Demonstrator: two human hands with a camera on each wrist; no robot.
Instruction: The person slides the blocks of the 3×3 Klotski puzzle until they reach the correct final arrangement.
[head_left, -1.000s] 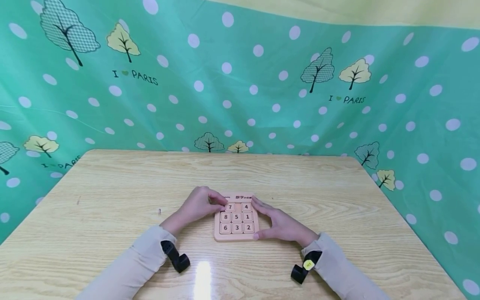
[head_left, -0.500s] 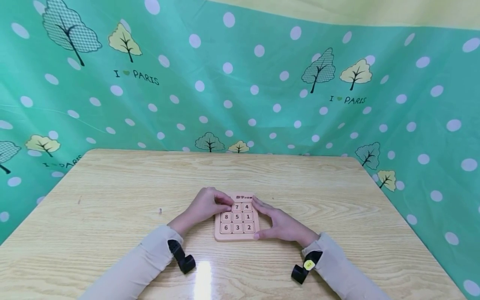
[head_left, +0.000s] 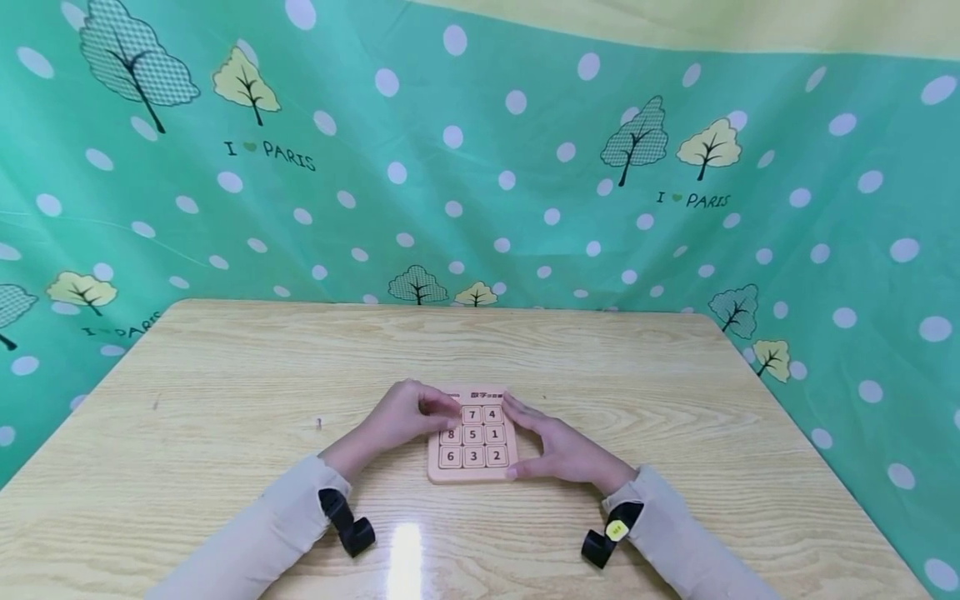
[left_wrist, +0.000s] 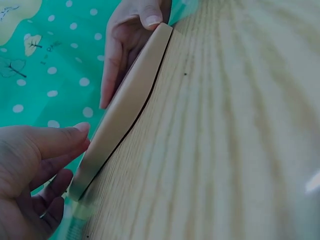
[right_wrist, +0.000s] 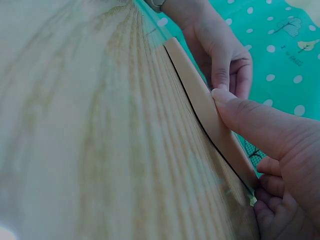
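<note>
A flat pinkish sliding number puzzle (head_left: 472,475) lies on the table, with dark printing along its far border. In the head view, tiles 7 and 4 show in its far row, 8, 5, 1 in the middle and 6, 3, 2 in front. My left hand (head_left: 405,415) reaches over the far left corner, its thumb and forefinger at the far left cell, which they hide; tile 8 is partly covered. My right hand (head_left: 562,447) holds the puzzle's right side, thumb at the near right corner and fingers along the far right. Both wrist views show the board's edge from low down.
The wood-grain table (head_left: 225,375) reaches back to a green dotted cloth (head_left: 480,192). A tiny dark bit (head_left: 318,422) lies left of the left hand. Glare (head_left: 406,558) marks the near tabletop.
Tile 7 has slid right, up against tile 4. The left hand went right with it, then came back left a little. My right hand stays in place.
</note>
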